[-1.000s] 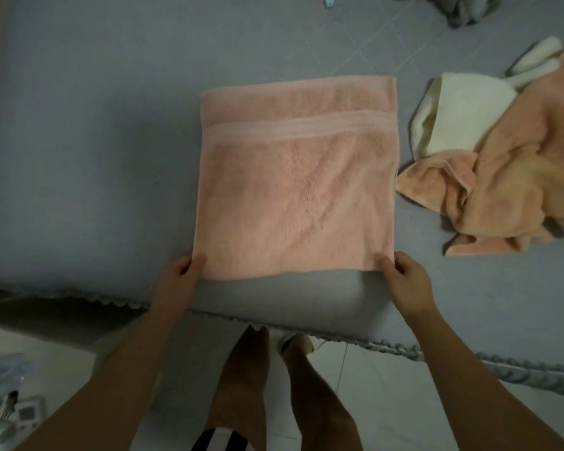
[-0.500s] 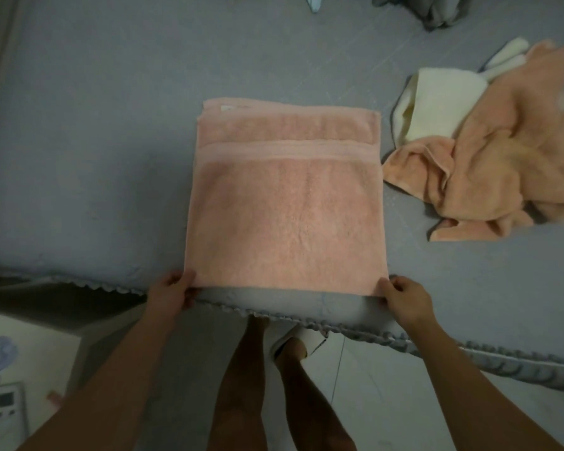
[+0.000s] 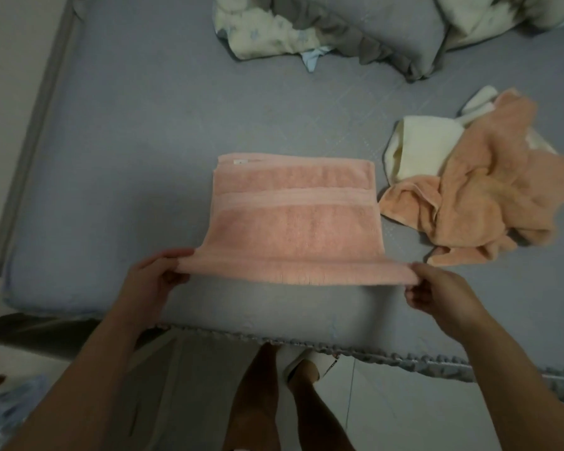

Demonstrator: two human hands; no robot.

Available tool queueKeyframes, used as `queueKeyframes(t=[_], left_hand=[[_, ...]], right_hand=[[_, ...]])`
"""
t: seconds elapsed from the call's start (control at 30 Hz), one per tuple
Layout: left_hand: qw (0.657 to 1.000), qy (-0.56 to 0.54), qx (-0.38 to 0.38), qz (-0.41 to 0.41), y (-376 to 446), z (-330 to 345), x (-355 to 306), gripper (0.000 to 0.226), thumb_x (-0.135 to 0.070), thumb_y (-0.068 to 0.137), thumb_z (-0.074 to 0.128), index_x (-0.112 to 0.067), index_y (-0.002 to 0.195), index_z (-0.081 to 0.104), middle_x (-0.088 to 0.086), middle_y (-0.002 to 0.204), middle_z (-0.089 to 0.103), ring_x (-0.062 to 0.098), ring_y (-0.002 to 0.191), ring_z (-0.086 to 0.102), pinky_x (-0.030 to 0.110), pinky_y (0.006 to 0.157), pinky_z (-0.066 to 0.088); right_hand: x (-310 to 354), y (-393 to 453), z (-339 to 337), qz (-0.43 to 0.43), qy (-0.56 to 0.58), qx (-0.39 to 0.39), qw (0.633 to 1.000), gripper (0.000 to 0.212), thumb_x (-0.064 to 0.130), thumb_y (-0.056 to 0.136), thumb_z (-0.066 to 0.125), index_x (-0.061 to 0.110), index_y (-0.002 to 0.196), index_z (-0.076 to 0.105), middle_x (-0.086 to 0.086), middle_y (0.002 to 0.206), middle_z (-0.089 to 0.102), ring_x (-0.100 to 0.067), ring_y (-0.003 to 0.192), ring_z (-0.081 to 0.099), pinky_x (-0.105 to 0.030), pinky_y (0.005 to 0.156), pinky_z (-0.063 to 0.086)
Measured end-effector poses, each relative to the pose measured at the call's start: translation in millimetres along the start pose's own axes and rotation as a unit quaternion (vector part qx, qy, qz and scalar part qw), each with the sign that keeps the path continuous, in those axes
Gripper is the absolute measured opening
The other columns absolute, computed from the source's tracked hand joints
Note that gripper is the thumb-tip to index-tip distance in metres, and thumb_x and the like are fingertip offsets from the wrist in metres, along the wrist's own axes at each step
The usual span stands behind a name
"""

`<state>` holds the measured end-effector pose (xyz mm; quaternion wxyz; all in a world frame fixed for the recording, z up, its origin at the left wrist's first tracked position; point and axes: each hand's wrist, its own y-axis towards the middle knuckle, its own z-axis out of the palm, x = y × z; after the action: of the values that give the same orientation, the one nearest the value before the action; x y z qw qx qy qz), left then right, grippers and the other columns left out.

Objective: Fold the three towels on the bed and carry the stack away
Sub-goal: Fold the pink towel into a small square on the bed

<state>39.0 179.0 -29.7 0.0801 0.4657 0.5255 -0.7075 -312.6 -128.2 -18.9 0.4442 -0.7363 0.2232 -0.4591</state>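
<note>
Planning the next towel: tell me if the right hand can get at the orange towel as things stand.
Probably not yet. The right hand is pinching a corner of the pink towel, so it is occupied. Otherwise the way looks free: the orange towel lies uncovered on the bed, just beyond it.

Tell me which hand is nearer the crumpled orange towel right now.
Right. The right hand pinches the pink towel's near corner, just below-left of the orange towel. The left hand grips the opposite corner, the pink towel's whole width farther away.
</note>
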Motion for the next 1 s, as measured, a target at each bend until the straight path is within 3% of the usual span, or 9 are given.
queueKeyframes(t=[0.1,0.2,0.27,0.37,0.43,0.63,0.73,0.87,1.0], left_hand=[[0.988,0.136,0.058,0.036,39,14,-42,0.038,0.009,0.085,0.051,-0.019,0.099,0.072,-0.003,0.081,0.073,0.01,0.071,0.064,0.018,0.064,0.053],[0.961,0.255,0.006,0.105,94,31,-67,0.022,-0.006,0.087,0.062,-0.026,0.086,0.07,-0.008,0.062,0.063,0.014,0.062,0.053,0.028,0.059,0.045],[0.951,0.277,-0.049,0.124,133,40,-72,0.011,-0.027,0.086,0.064,-0.02,0.079,0.069,-0.009,0.057,0.056,0.015,0.061,0.047,0.03,0.059,0.04],[0.948,0.283,-0.09,0.118,183,55,-71,0.025,-0.04,0.085,0.057,-0.017,0.088,0.066,-0.002,0.07,0.058,0.012,0.07,0.049,0.028,0.062,0.041],[0.946,0.283,-0.104,0.115,208,65,-66,0.023,-0.04,0.088,0.052,-0.019,0.089,0.063,-0.007,0.07,0.057,0.007,0.068,0.049,0.025,0.059,0.04],[0.957,0.26,-0.123,0.037,222,61,-35,0.038,-0.043,0.085,0.065,-0.011,0.107,0.062,0.011,0.104,0.07,0.022,0.091,0.064,0.044,0.082,0.054],[0.959,0.263,-0.106,0.02,208,51,-26,0.038,-0.045,0.085,0.064,-0.013,0.105,0.064,0.008,0.096,0.07,0.019,0.082,0.061,0.04,0.073,0.053],[0.976,0.18,-0.101,0.072,208,52,-42,0.023,-0.051,0.08,0.063,-0.028,0.082,0.065,-0.015,0.063,0.061,0.006,0.061,0.051,0.032,0.06,0.044],[0.97,0.225,-0.08,0.037,218,60,-39,0.021,-0.039,0.087,0.065,-0.019,0.09,0.065,-0.001,0.076,0.063,0.016,0.072,0.055,0.035,0.067,0.045]], right_hand=[[54,18,20,-0.001,0.073,0.01,0.997,0.015,0.019,0.094,0.06,0.006,0.086,0.062,-0.007,0.058,0.06,-0.018,0.052,0.058,-0.027,0.051,0.056],[105,45,46,-0.056,0.058,0.035,0.996,0.01,0.01,0.091,0.064,0.01,0.081,0.063,-0.003,0.06,0.064,-0.015,0.06,0.059,-0.024,0.055,0.056],[129,67,65,-0.11,-0.025,0.019,0.993,0.01,0.006,0.087,0.068,0.009,0.079,0.063,-0.007,0.068,0.068,-0.017,0.063,0.059,-0.025,0.059,0.055],[145,102,87,-0.189,-0.246,-0.086,0.947,0.015,0.018,0.084,0.071,0.015,0.073,0.061,-0.019,0.085,0.071,-0.032,0.072,0.066,-0.042,0.072,0.058],[145,122,99,-0.21,-0.328,-0.147,0.909,0.019,0.03,0.086,0.066,0.016,0.075,0.059,-0.018,0.092,0.071,-0.036,0.087,0.067,-0.043,0.083,0.054],[113,138,119,-0.182,-0.296,-0.188,0.919,0.054,0.039,0.082,0.067,0.009,0.125,0.054,-0.011,0.111,0.063,-0.033,0.11,0.059,-0.033,0.088,0.043],[104,134,117,-0.202,-0.333,-0.188,0.902,0.035,0.033,0.085,0.064,0.004,0.103,0.059,-0.011,0.09,0.061,-0.035,0.093,0.061,-0.033,0.074,0.04],[102,132,108,-0.251,-0.276,-0.243,0.895,0.03,0.037,0.084,0.061,0.009,0.08,0.054,-0.001,0.065,0.051,-0.024,0.065,0.048,-0.033,0.055,0.03],[92,132,110,-0.184,-0.29,-0.245,0.907,0.032,0.03,0.088,0.061,0.0,0.099,0.063,-0.022,0.092,0.066,-0.036,0.087,0.061,-0.036,0.072,0.042]])
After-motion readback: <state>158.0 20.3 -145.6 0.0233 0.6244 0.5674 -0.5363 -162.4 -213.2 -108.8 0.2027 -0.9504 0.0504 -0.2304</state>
